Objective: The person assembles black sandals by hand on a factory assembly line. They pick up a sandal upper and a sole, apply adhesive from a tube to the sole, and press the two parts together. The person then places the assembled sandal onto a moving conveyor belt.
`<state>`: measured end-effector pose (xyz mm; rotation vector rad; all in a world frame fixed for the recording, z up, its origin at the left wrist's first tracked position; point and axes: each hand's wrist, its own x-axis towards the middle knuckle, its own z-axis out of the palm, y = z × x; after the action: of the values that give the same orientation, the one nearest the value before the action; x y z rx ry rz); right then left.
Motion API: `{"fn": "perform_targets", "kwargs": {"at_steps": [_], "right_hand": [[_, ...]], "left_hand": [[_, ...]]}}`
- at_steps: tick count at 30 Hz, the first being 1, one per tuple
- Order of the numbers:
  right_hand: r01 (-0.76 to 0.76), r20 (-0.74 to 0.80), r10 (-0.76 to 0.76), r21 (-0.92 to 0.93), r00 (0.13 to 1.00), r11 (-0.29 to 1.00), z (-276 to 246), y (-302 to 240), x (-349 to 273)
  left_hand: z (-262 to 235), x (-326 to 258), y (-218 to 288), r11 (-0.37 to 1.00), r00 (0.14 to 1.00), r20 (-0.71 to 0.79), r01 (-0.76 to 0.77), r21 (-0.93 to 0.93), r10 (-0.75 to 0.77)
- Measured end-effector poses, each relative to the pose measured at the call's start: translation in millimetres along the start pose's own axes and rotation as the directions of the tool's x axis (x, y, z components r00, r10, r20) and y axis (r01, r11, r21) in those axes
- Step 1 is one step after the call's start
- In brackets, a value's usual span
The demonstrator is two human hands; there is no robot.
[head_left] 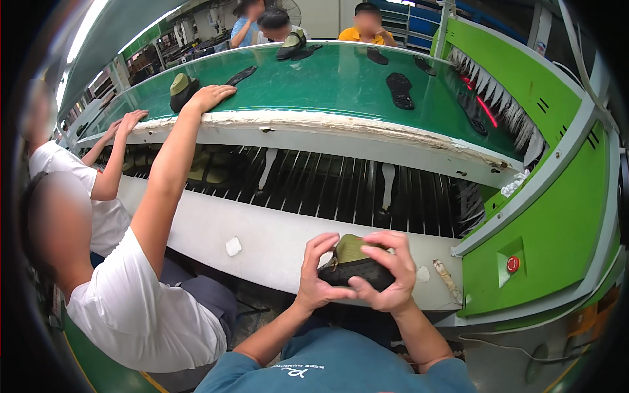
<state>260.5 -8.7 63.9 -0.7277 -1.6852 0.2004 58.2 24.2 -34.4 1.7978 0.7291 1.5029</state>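
Low in front of me, a black and olive-green shoe upper (359, 267) is held between both hands, above the near edge of the white ledge (275, 252). My left hand (316, 281) curls round its left end. On the other side my right hand (395, 274) grips it, thumb low against the black part and fingers over the top. A small white pad (233, 246) lies on the ledge to the left. Just right of my right hand are another white piece (423, 274) and a tape-wrapped stick-like object (447, 280).
Beyond the ledge run a roller conveyor (341, 187) and, above it, a green belt (314, 88) carrying black soles (400, 90) and shoe uppers (183, 92). A green machine housing (544, 216) with a red button (513, 264) stands right. A co-worker's arm (171, 157) reaches over at left.
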Motion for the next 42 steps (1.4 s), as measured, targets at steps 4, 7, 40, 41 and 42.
{"fn": "perform_targets", "kwargs": {"at_steps": [4, 7, 40, 41, 42], "right_hand": [[0.023, 0.045, -0.038, 0.288, 0.998, 0.957, 26.5, -0.7, 16.3], [-0.182, 0.100, 0.154, 0.655, 0.983, 0.733, 47.4, 5.4, 19.4], [-0.298, 0.298, 0.125, 0.660, 0.947, 0.690, 85.9, 7.9, 45.7], [-0.298, 0.297, 0.122, 0.671, 0.947, 0.679, 84.4, 7.0, 45.1], [-0.294, 0.315, 0.096, 0.675, 0.944, 0.677, 81.9, 6.3, 45.3]], "left_hand": [[-0.9, 43.7, 37.4, 0.920, 0.924, 0.020, -0.381, 0.086, 0.381], [-10.9, 53.9, 40.4, 0.929, 0.929, 0.057, -0.368, 0.046, 0.366], [-49.4, 23.3, 30.9, 0.937, 0.965, 0.037, -0.260, 0.232, 0.258], [-49.2, 25.3, 37.3, 0.936, 0.967, 0.043, -0.253, 0.243, 0.250], [-45.3, 28.3, 46.8, 0.926, 0.961, 0.028, -0.272, 0.263, 0.274]]}}
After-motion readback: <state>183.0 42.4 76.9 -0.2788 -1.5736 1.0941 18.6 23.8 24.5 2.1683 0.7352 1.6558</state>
